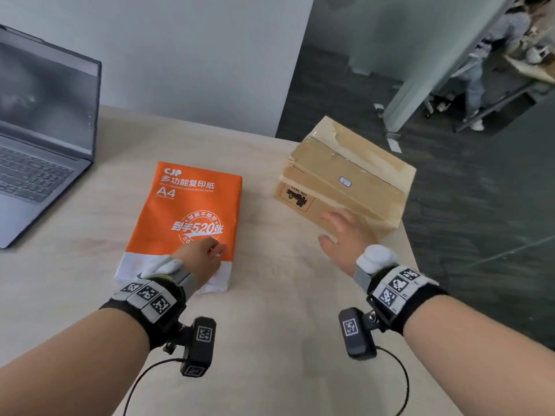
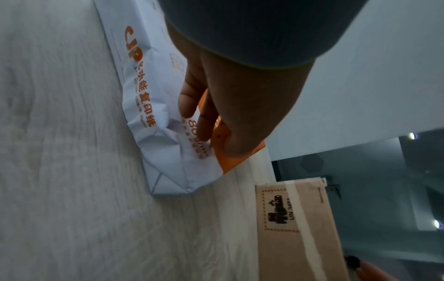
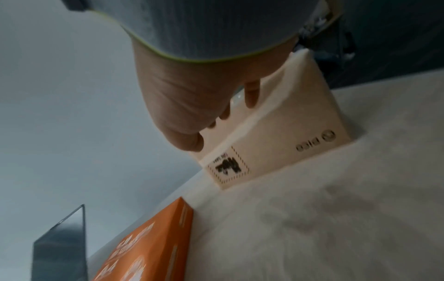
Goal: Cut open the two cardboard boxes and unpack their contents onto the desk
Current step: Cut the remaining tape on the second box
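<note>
Open laptop (image 1: 45,145) on the desk's (image 1: 270,325) left, orange A4 paper pack (image 1: 192,205) mid-desk, with the left hand (image 1: 199,256) resting relaxed fingertips on its near end. The cardboard box (image 1: 345,175) sits by the right edge, taped closed so the contents are hidden. The right hand (image 1: 342,235) is at its near side, fingers spread.

The right hand (image 3: 187,98) reaches out from a grey wrist strap (image 3: 204,24), fingers (image 3: 251,95) spread and fairly straight over the top of a cardboard box (image 3: 283,129); whether they touch it cannot be told. The box lies on the pale wood-grain desk (image 3: 324,218) and shows a dashed-border battery label (image 3: 228,168) and a dark round logo (image 3: 314,142) on its near side. Apart from the box lies an orange pack of paper (image 3: 149,245), with a laptop screen (image 3: 62,245) beyond it.
</note>
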The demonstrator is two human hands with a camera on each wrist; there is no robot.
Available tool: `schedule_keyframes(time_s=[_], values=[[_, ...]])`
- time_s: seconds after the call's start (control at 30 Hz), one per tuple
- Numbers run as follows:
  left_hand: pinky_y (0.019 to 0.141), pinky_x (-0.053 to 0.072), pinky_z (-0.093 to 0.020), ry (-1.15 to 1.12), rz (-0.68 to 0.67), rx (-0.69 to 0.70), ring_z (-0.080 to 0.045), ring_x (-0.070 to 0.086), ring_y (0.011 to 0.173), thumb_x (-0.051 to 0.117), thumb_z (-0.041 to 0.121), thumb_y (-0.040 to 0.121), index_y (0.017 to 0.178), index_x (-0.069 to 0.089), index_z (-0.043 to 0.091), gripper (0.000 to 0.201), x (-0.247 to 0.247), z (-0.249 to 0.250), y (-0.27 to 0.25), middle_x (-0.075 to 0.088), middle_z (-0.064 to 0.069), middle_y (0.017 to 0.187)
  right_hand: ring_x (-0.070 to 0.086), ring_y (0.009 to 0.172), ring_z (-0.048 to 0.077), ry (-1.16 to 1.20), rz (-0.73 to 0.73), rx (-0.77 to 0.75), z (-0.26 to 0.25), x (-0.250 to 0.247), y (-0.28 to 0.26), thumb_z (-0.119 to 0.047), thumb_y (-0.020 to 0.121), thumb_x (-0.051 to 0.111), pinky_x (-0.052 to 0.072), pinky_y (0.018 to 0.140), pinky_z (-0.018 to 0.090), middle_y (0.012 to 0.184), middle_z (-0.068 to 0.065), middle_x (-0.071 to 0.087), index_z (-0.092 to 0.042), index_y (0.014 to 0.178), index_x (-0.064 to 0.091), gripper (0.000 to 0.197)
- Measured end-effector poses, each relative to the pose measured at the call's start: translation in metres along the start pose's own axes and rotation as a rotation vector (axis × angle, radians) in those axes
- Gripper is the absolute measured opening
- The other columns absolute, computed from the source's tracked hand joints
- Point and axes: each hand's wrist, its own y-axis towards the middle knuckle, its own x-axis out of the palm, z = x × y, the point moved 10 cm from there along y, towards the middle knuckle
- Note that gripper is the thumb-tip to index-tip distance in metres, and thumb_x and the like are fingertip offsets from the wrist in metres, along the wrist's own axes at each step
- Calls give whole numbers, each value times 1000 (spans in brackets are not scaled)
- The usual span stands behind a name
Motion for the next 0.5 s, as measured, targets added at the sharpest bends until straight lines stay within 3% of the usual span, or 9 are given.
schedule_keyframes(time_s=[0.1, 0.2, 0.37, 0.5], values=[[66, 47, -30, -115, 0, 29, -18, 65, 77, 56, 46, 99, 91, 64, 30, 20, -1, 9, -9, 72, 4, 87, 21, 150, 28, -160, 78, 84, 23, -35, 49, -37, 91, 60, 31, 116, 47, 166, -1, 19, -27, 155, 31, 70], [74, 50, -31, -198, 30, 41, -19, 65, 81, 59, 47, 97, 93, 69, 26, 24, -6, 18, -18, 71, 5, 86, -1, 155, 28, -166, -64, 251, 64, -23, 90, -47, 88, 64, 19, 122, 55, 169, -6, -11, -32, 159, 4, 94], [72, 47, -29, -261, 60, 86, -16, 64, 79, 61, 44, 96, 91, 71, 22, 25, -19, 32, -27, 70, 6, 81, 6, 154, 31, -168, -126, 297, 93, 0, 106, -47, 89, 60, 23, 114, 68, 169, -6, -2, -36, 159, 5, 89], [78, 53, -35, -279, 18, 79, -14, 67, 82, 60, 48, 94, 92, 70, 26, 24, -25, 42, -24, 72, 8, 83, 7, 154, 28, -181, -167, 269, 86, 4, 80, -52, 93, 57, 21, 114, 67, 169, -9, -1, -41, 158, 4, 85]])
